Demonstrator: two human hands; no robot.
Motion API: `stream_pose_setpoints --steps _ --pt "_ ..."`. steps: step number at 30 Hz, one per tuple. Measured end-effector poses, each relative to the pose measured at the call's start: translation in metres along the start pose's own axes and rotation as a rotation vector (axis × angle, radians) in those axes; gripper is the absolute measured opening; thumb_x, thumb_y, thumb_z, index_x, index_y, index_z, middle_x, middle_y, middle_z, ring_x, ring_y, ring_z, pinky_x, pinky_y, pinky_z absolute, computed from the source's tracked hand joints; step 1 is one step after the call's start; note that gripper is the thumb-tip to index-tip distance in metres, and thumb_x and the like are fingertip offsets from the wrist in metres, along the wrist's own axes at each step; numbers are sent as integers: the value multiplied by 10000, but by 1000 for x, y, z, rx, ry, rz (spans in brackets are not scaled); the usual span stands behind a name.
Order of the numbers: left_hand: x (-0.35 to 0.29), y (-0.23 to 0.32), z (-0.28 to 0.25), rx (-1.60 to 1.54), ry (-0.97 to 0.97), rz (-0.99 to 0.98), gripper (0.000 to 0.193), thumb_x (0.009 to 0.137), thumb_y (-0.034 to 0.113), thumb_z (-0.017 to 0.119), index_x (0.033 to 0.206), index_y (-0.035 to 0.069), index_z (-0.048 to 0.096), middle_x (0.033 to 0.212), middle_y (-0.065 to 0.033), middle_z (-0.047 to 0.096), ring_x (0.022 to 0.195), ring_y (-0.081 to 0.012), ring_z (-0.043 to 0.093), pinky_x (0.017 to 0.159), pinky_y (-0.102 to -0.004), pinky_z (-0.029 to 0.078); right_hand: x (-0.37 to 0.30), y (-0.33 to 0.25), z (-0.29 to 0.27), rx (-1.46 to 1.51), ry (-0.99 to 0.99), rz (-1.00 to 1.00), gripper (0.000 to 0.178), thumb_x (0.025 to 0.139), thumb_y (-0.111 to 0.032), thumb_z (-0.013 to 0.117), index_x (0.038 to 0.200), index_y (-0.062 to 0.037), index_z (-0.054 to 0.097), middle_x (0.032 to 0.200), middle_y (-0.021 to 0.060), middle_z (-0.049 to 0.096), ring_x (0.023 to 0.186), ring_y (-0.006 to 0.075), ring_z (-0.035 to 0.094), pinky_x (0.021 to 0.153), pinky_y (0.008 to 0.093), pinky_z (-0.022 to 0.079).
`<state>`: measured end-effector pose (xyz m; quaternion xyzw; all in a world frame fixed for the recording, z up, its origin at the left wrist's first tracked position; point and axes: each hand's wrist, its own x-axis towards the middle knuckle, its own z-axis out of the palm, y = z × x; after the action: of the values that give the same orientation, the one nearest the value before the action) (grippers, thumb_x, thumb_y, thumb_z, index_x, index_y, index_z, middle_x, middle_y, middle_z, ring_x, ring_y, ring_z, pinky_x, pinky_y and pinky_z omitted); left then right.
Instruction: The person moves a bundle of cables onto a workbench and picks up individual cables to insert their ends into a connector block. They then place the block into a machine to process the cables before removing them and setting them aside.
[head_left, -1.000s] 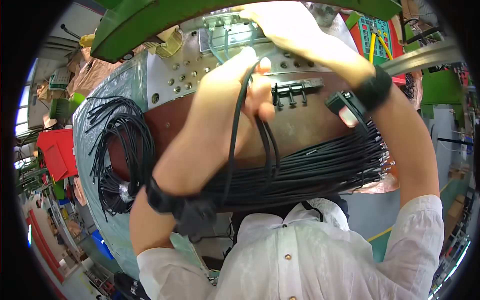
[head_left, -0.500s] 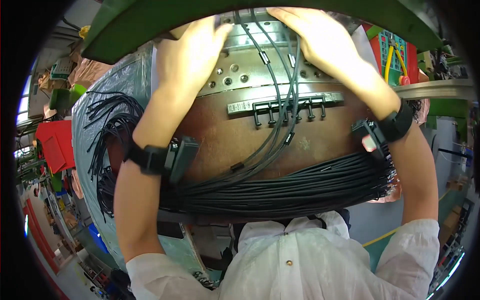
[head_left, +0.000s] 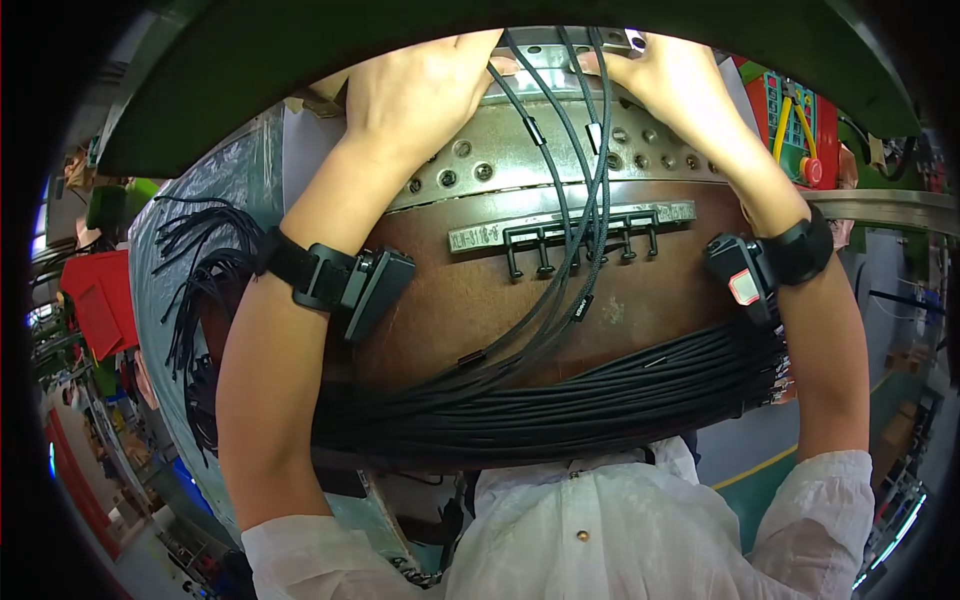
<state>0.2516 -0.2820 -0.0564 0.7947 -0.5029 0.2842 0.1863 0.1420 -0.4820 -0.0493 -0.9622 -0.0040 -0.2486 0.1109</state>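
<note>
My left hand [head_left: 420, 90] is over the far metal plate, its thumb pressed against a black cable [head_left: 540, 140] that runs in under it. The other left fingers curl out of sight. My right hand [head_left: 670, 85] lies across from it, thumb pointing inward beside the other black cables [head_left: 600, 180]; its remaining fingers are hidden by the dark green machine edge [head_left: 480, 15]. Several cables rise between my hands from a thick black cable bundle [head_left: 560, 415] close to my body. Beneath them sits a narrow metal bar [head_left: 475, 238] with a row of black pegs [head_left: 545, 257].
A steel plate with round holes [head_left: 520, 172] borders the brown work surface [head_left: 430, 300]. Loose cable ends [head_left: 205, 235] hang at the left over plastic sheeting [head_left: 160, 290]. At right are a control panel with buttons [head_left: 772, 108] and a metal rail [head_left: 880, 205]. A red container [head_left: 98, 300] stands left.
My left hand has shifted right, its thumb now at the leftmost cable. My right thumb has come into view, pointing inward. The machine edge fills more of the top.
</note>
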Motion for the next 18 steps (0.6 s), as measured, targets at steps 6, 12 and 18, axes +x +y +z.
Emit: stream_pose_setpoints --steps 6,12,18 --pt "-10 -10 6 38 13 -34 362 763 357 664 1018 103 633 827 -98 653 697 -251 629 562 -359 506 3 1 3 43 -26 111 405 739 -346 714 994 -43 629 737 130 628 649 252 611 626 347 489" --pt "-7 -8 -10 -25 -90 -77 472 761 342 671 1140 87 552 897 -147 633 757 -292 625 631 -377 503 -1 -5 -18 -35 -173 305 458 750 -347 706 1067 -35 596 847 151 631 746 264 608 715 337 480" --pt "-82 50 -156 -1321 -750 -571 693 836 341 607 1352 -29 329 1371 -203 375 1278 -289 369 1039 -361 293 -188 -3 -148 298 131 109 240 869 44 429 1080 53 544 1099 186 597 1050 265 559 956 349 396"
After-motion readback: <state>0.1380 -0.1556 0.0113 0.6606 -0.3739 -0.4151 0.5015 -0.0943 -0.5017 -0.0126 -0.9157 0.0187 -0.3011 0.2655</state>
